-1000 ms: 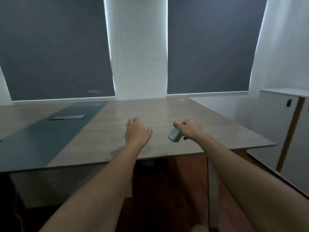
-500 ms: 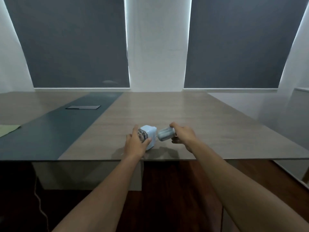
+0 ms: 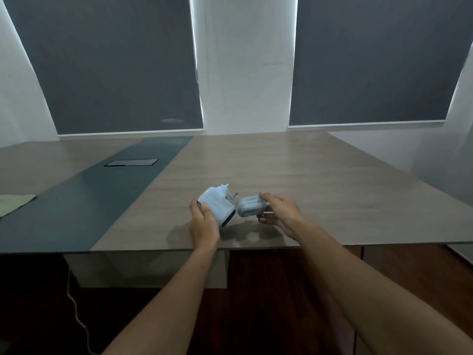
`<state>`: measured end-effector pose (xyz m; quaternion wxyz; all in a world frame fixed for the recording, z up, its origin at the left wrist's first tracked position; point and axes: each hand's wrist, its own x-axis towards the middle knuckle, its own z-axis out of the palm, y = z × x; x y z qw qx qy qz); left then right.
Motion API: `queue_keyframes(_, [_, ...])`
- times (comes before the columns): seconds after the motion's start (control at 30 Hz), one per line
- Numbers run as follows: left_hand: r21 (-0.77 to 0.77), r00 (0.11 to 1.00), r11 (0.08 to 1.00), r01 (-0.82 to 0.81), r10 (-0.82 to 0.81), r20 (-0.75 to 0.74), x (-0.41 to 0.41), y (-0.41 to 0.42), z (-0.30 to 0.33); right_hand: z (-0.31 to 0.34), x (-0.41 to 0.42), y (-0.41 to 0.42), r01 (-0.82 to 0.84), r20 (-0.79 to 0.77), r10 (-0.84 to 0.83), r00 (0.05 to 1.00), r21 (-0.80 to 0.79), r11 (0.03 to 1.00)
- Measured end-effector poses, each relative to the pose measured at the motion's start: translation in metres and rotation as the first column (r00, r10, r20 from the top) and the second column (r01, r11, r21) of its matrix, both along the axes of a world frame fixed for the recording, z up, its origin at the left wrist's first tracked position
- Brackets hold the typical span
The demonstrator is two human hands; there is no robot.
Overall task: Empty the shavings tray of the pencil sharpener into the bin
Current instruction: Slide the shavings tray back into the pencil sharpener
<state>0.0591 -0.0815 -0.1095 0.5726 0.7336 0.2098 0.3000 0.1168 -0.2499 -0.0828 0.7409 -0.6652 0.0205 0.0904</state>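
A pale blue pencil sharpener (image 3: 217, 204) is tilted above the wooden table (image 3: 320, 190), its dark tray slot facing down and right. My left hand (image 3: 203, 224) grips its left side. The translucent grey shavings tray (image 3: 250, 206) is out of the body, just right of the slot with a small gap between them. My right hand (image 3: 279, 213) holds the tray by its right end. No bin is in view.
A dark blue strip (image 3: 84, 201) with a flush cable hatch (image 3: 131, 162) runs down the table's left part. A pale green sheet (image 3: 14, 203) lies at the far left. A white cable (image 3: 76, 313) hangs under the table. Dark blinds cover the windows behind.
My left hand has lifted and tilted the sharpener so its slot faces the tray. My right hand has brought the tray close to the slot. My head has turned left.
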Motion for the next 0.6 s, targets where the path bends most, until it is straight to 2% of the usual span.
queue_keyframes(0.17, [0.043,1.000,0.999,0.019,-0.019,0.019,0.003,0.001,-0.003,0.004,-0.001,0.006,-0.025,0.029,0.024,0.999,0.043,0.999])
queue_keyframes(0.37, [0.071,1.000,0.997,0.023,-0.024,0.018,0.004,0.002,-0.003,0.002,0.001,0.004,-0.031,0.112,0.035,0.993,-0.036,0.999])
queue_keyframes(0.6, [0.060,0.998,0.998,0.035,-0.037,0.046,0.003,0.002,-0.004,0.001,-0.003,-0.004,-0.061,0.115,0.066,0.991,-0.051,0.997])
